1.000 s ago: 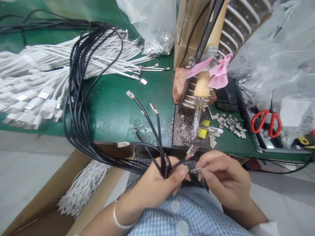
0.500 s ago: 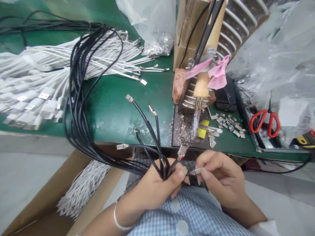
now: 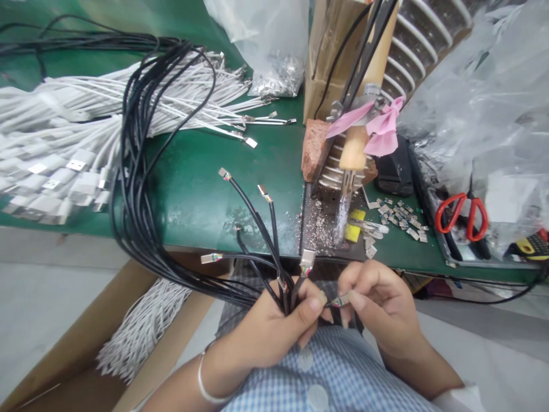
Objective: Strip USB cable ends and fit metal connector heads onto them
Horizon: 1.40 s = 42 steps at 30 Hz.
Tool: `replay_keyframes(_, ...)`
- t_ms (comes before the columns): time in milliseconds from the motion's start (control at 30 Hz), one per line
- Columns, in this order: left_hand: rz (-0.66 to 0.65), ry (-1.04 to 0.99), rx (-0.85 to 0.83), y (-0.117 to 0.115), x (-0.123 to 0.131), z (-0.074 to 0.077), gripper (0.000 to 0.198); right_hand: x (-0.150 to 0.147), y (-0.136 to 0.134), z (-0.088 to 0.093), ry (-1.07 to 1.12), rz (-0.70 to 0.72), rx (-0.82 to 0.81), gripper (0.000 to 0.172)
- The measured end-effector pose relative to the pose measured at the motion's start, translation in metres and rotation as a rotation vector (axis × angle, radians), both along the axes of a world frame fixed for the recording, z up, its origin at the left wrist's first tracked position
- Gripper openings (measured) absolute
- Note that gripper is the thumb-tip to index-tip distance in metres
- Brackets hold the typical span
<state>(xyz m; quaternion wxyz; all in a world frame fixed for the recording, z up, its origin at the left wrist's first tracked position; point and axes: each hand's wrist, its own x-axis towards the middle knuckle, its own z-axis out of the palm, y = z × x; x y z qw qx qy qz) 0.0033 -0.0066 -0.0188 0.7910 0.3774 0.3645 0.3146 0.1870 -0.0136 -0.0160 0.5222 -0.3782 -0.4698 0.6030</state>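
Several black cables (image 3: 143,189) loop down from the bench into my left hand (image 3: 283,320), which is closed around them near their ends. Their tips fan out above that hand; several carry small metal connectors (image 3: 307,260) with coloured wires showing. One cable end points right from between my left thumb and finger. My right hand (image 3: 381,309) is closed in a pinch on the metal connector (image 3: 342,300) at that end. A soldering iron (image 3: 349,171) with a wooden handle and pink ribbon stands tip down over a dark, solder-spattered plate (image 3: 319,229).
White USB cables (image 3: 64,166) are heaped at the left of the green bench (image 3: 193,200). Loose connectors (image 3: 401,214), a yellow sponge (image 3: 354,226) and red-handled scissors (image 3: 461,214) lie on the right. A cardboard box (image 3: 163,360) holding white cables (image 3: 141,332) stands below the bench.
The upright connector by my left fingers has swung slightly left and up. My right hand has shifted a little left, still pinching the same connector.
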Motion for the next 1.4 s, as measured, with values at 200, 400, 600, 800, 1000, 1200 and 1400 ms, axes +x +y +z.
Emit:
replay_keyframes(200, 0.011, -0.017, -0.016, -0.001, 0.0, -0.001, 0.047, 0.0, 0.0, 0.0, 0.021, 0.007, -0.022, 0.017)
replay_keyframes(400, 0.246, 0.002, 0.05, 0.001, 0.005, -0.015, 0.044, 0.004, -0.003, -0.003, -0.025, 0.033, 0.023, 0.016)
replay_keyframes(600, 0.51, -0.244, 0.003, 0.004, 0.004, -0.03, 0.044, 0.015, -0.006, -0.002, -0.118, 0.037, 0.061, 0.016)
replay_keyframes(800, 0.444, -0.392, -0.068, 0.0, 0.003, -0.022, 0.056, 0.032, 0.009, 0.012, -0.642, 0.564, 0.356, 0.017)
replay_keyframes(1000, 0.411, -0.279, 0.045, -0.01, 0.004, -0.039, 0.043, 0.038, 0.006, 0.008, -0.833, 0.576, 0.365, 0.013)
replay_keyframes(1200, 0.367, -0.208, 0.031, -0.022, -0.005, -0.044, 0.049, 0.028, -0.009, -0.002, -0.406, 0.052, 0.127, 0.008)
replay_keyframes(1400, 0.238, -0.001, 0.028, -0.025, -0.012, -0.042, 0.055, 0.011, -0.005, 0.004, -0.334, -0.226, 0.132, 0.014)
